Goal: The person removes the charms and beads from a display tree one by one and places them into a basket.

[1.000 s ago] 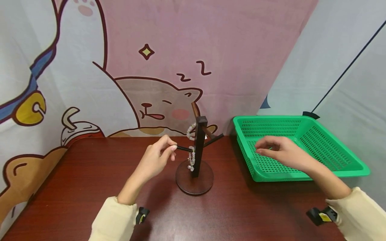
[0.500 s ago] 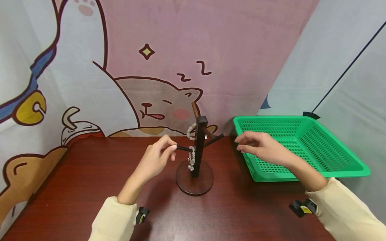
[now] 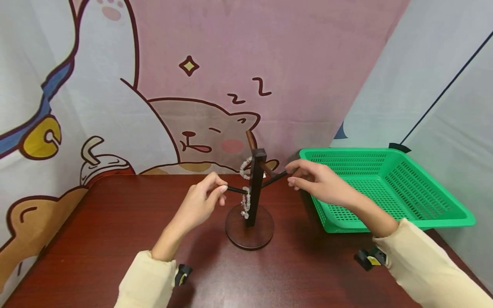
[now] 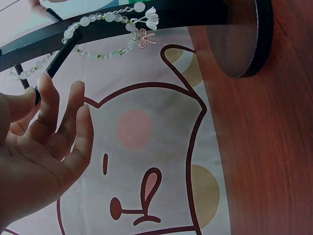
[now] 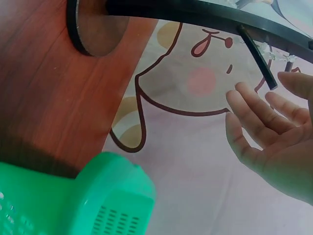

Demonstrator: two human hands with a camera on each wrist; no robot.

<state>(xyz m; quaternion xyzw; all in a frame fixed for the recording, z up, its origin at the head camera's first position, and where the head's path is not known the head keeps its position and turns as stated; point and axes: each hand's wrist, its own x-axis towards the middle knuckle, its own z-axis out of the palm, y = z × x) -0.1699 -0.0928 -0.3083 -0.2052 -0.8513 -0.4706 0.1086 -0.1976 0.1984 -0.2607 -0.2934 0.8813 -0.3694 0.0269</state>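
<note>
A dark wooden jewellery stand (image 3: 255, 196) with a round base (image 3: 249, 239) stands upright on the table, pegs sticking out from its post. My left hand (image 3: 198, 203) pinches the tip of the lower left peg (image 3: 234, 189) between thumb and index finger. From that peg hangs a clear beaded bracelet (image 4: 105, 18) with a bow charm and a white flower charm. Another beaded bracelet (image 3: 245, 169) hangs higher up. At the tip of the right peg (image 5: 259, 61), my right hand (image 3: 327, 186) has its thumb and loosely bent fingers around it, apart from it in the right wrist view.
A green plastic basket (image 3: 385, 223) sits on the table to the right, partly below my right hand. Behind the reddish-brown table (image 3: 135, 226) hangs a cloth (image 3: 308, 72) printed with cartoon animals. Another brown peg (image 3: 250, 140) rises at the stand's back.
My right hand has moved left from above the green basket to the tip of the right peg. The left hand keeps its pinch on the left peg.
</note>
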